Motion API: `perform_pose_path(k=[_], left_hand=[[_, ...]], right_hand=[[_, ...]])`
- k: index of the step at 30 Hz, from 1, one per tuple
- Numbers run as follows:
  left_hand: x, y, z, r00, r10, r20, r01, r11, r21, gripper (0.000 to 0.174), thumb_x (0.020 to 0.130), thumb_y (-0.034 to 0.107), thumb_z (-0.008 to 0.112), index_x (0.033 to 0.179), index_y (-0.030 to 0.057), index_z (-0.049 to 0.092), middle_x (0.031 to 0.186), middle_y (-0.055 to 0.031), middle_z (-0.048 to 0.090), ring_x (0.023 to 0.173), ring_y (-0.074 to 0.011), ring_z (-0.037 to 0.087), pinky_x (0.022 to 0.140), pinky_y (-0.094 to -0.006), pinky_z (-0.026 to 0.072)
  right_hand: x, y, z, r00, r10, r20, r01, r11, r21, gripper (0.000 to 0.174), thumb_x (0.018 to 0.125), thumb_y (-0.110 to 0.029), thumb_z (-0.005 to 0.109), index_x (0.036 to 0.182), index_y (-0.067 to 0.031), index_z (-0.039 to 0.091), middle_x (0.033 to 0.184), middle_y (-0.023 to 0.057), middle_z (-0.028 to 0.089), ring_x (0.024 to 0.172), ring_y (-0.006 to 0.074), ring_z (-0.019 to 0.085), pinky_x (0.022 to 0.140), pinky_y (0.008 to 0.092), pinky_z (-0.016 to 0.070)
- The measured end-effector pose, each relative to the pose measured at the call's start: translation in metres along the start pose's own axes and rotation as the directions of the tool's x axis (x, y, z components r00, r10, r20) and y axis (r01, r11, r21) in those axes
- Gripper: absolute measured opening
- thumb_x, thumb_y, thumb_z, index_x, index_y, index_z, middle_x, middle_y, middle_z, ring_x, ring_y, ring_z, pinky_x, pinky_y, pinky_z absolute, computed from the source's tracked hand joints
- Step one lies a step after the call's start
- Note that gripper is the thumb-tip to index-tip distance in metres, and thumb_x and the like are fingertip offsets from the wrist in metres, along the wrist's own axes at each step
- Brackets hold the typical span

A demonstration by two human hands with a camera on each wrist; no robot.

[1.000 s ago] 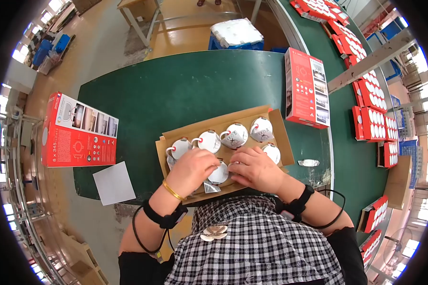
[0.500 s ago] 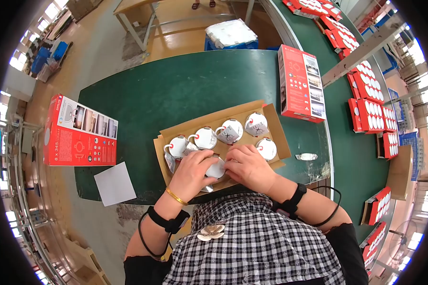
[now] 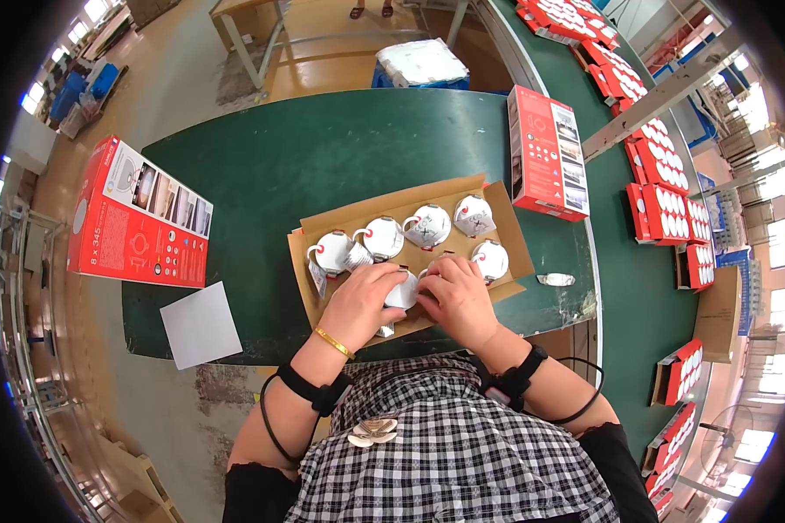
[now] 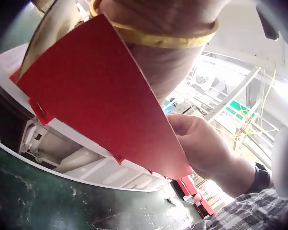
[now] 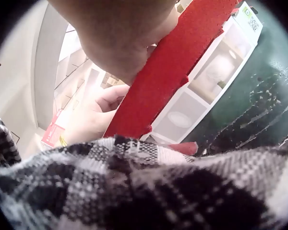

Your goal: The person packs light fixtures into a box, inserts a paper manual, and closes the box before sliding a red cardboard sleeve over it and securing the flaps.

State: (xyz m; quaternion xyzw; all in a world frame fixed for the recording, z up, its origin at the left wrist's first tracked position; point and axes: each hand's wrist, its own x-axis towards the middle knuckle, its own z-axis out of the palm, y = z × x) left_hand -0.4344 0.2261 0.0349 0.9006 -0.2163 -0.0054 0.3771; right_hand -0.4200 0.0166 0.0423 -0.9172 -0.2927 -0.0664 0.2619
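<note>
In the head view a red-sided carton [image 3: 392,200], brown inside, lies open before me. Several white round downlights [image 3: 490,259] sit in it, some with looped cables and red tips. My left hand [image 3: 362,301], wearing a gold bracelet, grips the left side of a downlight [image 3: 403,291] in the near row. Curled fingers of my right hand [image 3: 460,301] pinch at its right edge; they hide part of it. In the left wrist view the carton's red outer wall [image 4: 96,91] covers much of the hands. The red side [image 5: 168,72] also fills the right wrist view's middle.
Red printed boxes stand left [image 3: 144,218] and right [image 3: 545,157] on the green table [image 3: 262,166]. A white sheet [image 3: 201,324] overhangs the left edge. Right of the carton lies a small white packet [image 3: 556,279]. Filled red boxes [image 3: 672,209] line another table.
My hands have stayed around the same downlight while the fingers shifted on it. The left fingers now curl more around its left side. The head view has shifted slightly.
</note>
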Motion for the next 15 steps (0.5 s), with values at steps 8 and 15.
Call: perform_pose_path(k=[8, 15], left_hand=[[-0.0008, -0.0009, 0.0015, 1.0, -0.008, 0.012, 0.008, 1.0, 0.029, 0.053, 0.067, 0.014, 0.083, 0.117, 0.0056, 0.065, 0.122, -0.0066, 0.062, 0.113, -0.0265, 0.058, 0.099, -0.0373, 0.0487], [-0.0014, -0.0026, 0.0017, 1.0, -0.007, 0.004, 0.007, 1.0, 0.027, 0.053, 0.067, 0.015, 0.084, 0.117, 0.0056, 0.066, 0.122, -0.0072, 0.062, 0.113, -0.0264, 0.058, 0.099, -0.0371, 0.0485]], right_hand=[[-0.0013, -0.0019, 0.0076, 1.0, 0.018, 0.016, -0.018, 1.0, -0.015, 0.012, 0.077, -0.015, 0.072, 0.086, -0.01, 0.066, 0.098, 0.0039, 0.059, 0.102, 0.0253, 0.055, 0.089, 0.0391, 0.0426], [0.0001, -0.0033, 0.0083, 0.999, 0.022, 0.024, -0.021, 0.999, -0.025, 0.011, 0.077, -0.014, 0.072, 0.085, -0.0099, 0.065, 0.098, 0.0042, 0.059, 0.102, 0.0256, 0.055, 0.088, 0.039, 0.0432]])
